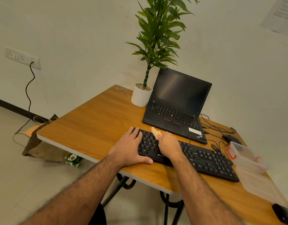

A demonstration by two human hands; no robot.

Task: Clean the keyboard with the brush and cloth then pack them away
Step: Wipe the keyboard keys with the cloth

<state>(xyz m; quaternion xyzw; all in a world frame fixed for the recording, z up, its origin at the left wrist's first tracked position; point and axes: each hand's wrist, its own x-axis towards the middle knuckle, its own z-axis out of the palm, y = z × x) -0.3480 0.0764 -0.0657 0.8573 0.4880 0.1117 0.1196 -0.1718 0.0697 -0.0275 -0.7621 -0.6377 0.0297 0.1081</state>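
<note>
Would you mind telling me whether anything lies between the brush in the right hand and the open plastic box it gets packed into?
Nothing visible blocks the way. The right hand holds the brush over the left part of the keyboard, and the open plastic box stands past the keyboard's right end. Only the low keyboard lies between them.

Under the fingers (136, 133) lies a black keyboard (205, 157) with pale legends; beyond them a black laptop (175, 104) shows red accents — and a white pot (140, 97) holds green leaves. The surface (91, 122) is orange-brown woodgrain — edged pale grey.
</note>
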